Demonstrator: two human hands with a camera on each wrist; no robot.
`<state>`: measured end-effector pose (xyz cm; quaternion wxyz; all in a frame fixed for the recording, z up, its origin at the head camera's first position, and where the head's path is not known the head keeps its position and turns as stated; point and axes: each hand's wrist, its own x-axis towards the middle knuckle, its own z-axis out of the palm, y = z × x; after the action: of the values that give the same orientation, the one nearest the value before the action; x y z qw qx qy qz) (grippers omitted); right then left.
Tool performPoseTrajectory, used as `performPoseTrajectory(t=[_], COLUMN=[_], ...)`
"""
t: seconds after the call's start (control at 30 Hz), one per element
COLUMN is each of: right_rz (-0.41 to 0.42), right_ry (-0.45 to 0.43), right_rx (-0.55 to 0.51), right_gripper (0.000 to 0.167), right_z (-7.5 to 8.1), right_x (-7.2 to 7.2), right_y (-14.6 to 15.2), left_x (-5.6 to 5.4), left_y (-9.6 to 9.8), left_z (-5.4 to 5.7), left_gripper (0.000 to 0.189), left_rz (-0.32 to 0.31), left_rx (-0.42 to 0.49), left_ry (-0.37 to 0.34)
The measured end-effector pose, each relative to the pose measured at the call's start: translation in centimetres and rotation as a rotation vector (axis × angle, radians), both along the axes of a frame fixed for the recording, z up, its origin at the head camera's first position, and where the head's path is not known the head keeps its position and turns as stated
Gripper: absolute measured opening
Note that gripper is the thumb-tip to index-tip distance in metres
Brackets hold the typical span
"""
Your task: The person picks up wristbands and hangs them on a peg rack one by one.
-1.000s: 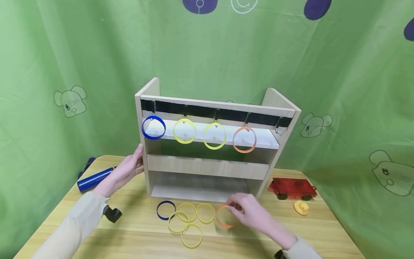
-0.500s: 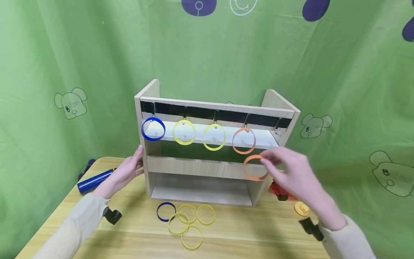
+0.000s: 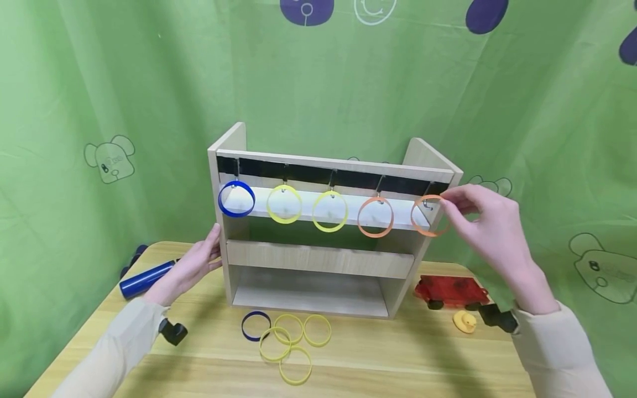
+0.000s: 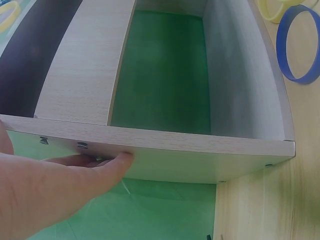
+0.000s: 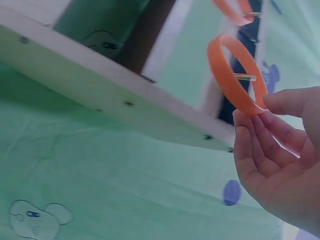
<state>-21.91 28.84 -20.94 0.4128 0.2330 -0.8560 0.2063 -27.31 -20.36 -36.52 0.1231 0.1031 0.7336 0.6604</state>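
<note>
My right hand [image 3: 497, 235] pinches an orange ring [image 3: 415, 220], a thin flat band, at its upper right edge. In the right wrist view, thumb and fingertips hold the ring [image 5: 224, 75] while the tip of a metal hook [image 5: 245, 77] shows through its opening. That hook is the rightmost on the black strip [image 3: 308, 172] of a pale wooden shelf [image 3: 318, 257]. A blue ring [image 3: 221, 205], two yellow rings [image 3: 270, 212] and another orange ring [image 3: 361, 223] hang from the other hooks. With thumb and fingers extended, my left hand [image 3: 191, 268] rests against the shelf's left side.
On the table [image 3: 378, 365], in front of the shelf, lie a dark blue ring [image 3: 243, 330] and several yellow rings [image 3: 306, 336]. A blue cylinder [image 3: 146, 279] is at the left. A red toy car [image 3: 448, 291] and yellow duck [image 3: 464, 321] sit at the right. Green curtain [image 3: 328, 83] surrounds everything.
My right hand has lifted the orange ring off the table and carried it up and right to the rightmost hook. The left hand stays on the shelf's side.
</note>
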Motion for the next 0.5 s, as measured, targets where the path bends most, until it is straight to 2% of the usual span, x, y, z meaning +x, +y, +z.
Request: performPoseTrajectory(t=[0.1,0.23,0.33,0.5], right_rz=[-0.011,-0.028,-0.047,-0.053], right_ry=[-0.03,-0.074,-0.081,-0.024], right_rx=[0.017,0.023,0.02,0.013], right_gripper=[0.009,0.011,0.012,0.013], right_z=[-0.7,-1.4,-1.5,-1.5], right_x=[-0.6,-0.7,-0.3,1.2], right_y=[0.3,0.4,0.5,0.5], left_x=[0.0,-0.1,-0.1,0.0], left_y=[0.0,0.0,0.0,0.0], left_z=[-0.2,-0.2,0.0,0.1], left_gripper=[0.095,0.095,0.094,0.092], left_rz=[0.0,0.003,0.002,0.005], left_rx=[-0.005,-0.011,-0.008,-0.004], left_ry=[-0.003,-0.002,0.001,-0.002])
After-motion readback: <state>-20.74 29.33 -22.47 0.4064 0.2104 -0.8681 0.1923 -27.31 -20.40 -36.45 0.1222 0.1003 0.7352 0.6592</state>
